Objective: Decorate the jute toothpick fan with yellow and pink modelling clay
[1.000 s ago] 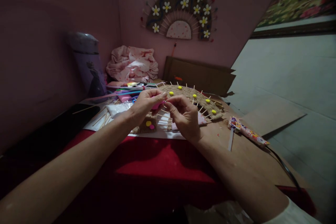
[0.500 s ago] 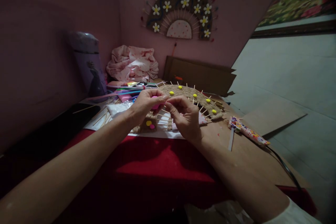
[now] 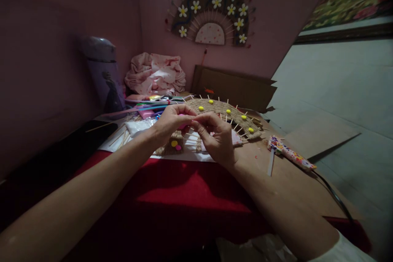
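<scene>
My left hand [image 3: 170,125] and my right hand [image 3: 215,137] meet fingertip to fingertip above a half-round fan of woven straw [image 3: 229,115] set with yellow dots and wooden sticks. Between the fingers of both hands sits a small pink piece [image 3: 183,125], mostly hidden. My left fingers curl round it; my right thumb and forefinger pinch at its edge. Below the hands lies the fan's woven base [image 3: 175,144] with a yellow and a pink dot on it.
A red cloth [image 3: 184,190] covers the table's near part, brown board [image 3: 285,180] its right. A patterned glue gun [image 3: 290,154] with a cable lies at right. Coloured strips, sticks, a purple bottle [image 3: 102,75] and pink cloth [image 3: 155,74] crowd the back. A finished fan [image 3: 211,14] hangs on the wall.
The hands have drawn closer together, and the pink piece is now more covered by my fingers. The arms stay in place.
</scene>
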The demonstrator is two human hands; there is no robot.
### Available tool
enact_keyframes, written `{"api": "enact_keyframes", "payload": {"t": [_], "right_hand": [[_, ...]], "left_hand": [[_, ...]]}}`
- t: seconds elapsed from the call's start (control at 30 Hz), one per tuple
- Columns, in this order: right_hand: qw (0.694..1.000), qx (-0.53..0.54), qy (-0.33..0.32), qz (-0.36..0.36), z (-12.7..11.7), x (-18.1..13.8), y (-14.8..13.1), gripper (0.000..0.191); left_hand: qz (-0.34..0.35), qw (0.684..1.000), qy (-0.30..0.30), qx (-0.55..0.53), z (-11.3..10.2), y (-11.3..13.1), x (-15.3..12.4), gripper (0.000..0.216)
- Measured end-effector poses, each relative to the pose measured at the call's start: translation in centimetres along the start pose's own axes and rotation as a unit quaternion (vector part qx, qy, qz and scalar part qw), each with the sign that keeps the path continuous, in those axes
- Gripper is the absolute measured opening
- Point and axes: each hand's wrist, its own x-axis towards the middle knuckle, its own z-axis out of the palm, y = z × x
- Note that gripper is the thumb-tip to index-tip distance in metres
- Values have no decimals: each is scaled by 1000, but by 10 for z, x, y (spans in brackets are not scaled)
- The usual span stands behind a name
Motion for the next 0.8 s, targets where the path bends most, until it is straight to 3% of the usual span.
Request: {"api": "enact_keyframes", "payload": {"t": [0.8], "right_hand": [[1000,-10,10,-5,0,0,1,5]], "left_hand": [[10,1000,-14,-3,0,-1,-1,31]]}}
